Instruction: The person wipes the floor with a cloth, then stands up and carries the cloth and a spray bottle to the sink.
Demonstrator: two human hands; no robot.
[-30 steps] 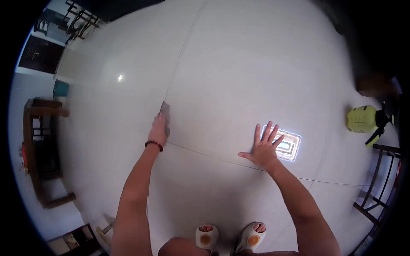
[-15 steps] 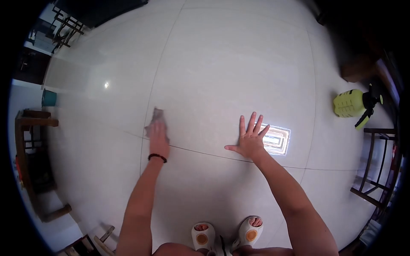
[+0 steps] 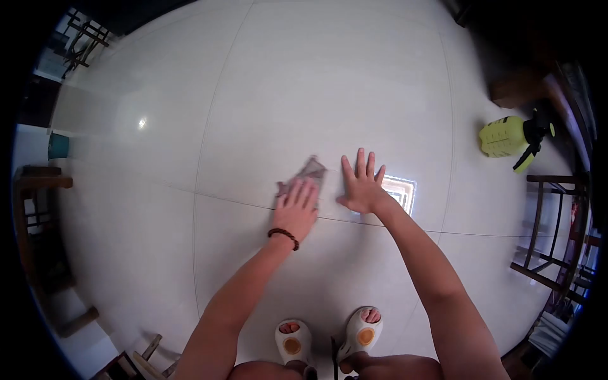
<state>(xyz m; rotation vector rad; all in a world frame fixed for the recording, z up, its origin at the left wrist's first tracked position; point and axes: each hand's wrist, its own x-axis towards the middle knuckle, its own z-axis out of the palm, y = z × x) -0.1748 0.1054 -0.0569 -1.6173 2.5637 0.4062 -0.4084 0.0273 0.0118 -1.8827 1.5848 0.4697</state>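
A crumpled grey-brown cloth (image 3: 311,170) lies on the pale tiled floor (image 3: 253,101) near the middle of the view. My left hand (image 3: 297,209), with a dark beaded bracelet on its wrist, holds it down against the tiles. Its fingers stretch forward over the cloth, and the thumb is hidden. To the right, my right hand (image 3: 362,189) rests on the floor with its fingers spread and nothing in it. Beside that hand, a bright rectangular reflection shines on the tile.
A yellow-green spray bottle (image 3: 503,137) stands at the right, above a dark wooden stool (image 3: 538,221). Wooden furniture (image 3: 41,180) and a teal bucket (image 3: 58,145) line the left side. My feet in white slippers (image 3: 292,339) are at the bottom.
My left hand has moved right across the floor with the cloth, closer to my right hand. My right hand stays spread on the floor; the whole view has shifted slightly.
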